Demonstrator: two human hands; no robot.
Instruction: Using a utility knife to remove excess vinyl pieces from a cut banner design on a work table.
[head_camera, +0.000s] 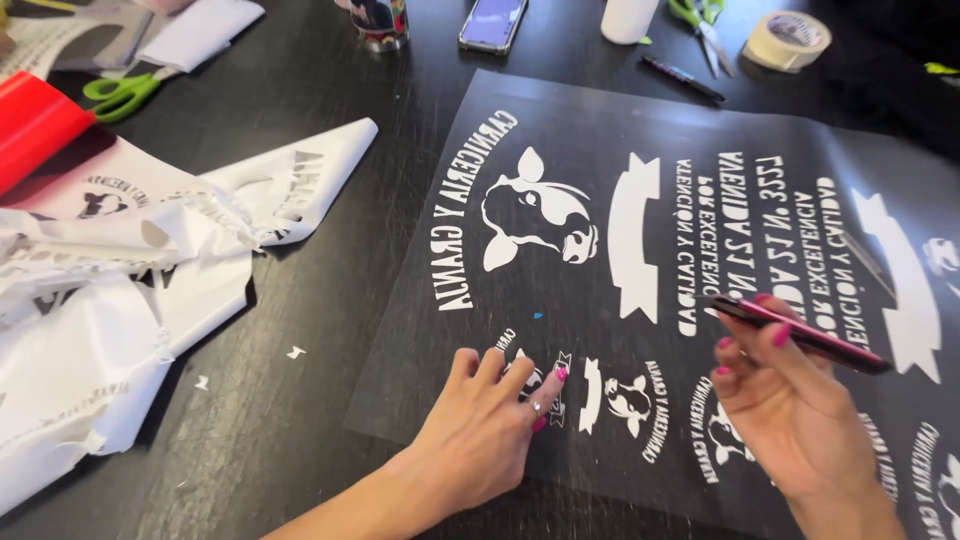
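A clear sheet (560, 160) printed with white cow heads, banners and mirrored lettering lies on the dark table. My left hand (485, 430) rests flat on its near edge, fingers spread beside a small cow emblem (628, 398). My right hand (785, 400) hovers over the sheet on the right and grips a slim pink and black tool (800, 335), its tip pointing left.
Crumpled white offcuts (130, 290) pile up at the left, with a red roll (35, 125) and green scissors (125, 92) behind. At the back stand a phone (492, 22), a cup (380, 22), a white bottle (628, 18), a pen (682, 78) and a tape roll (790, 38).
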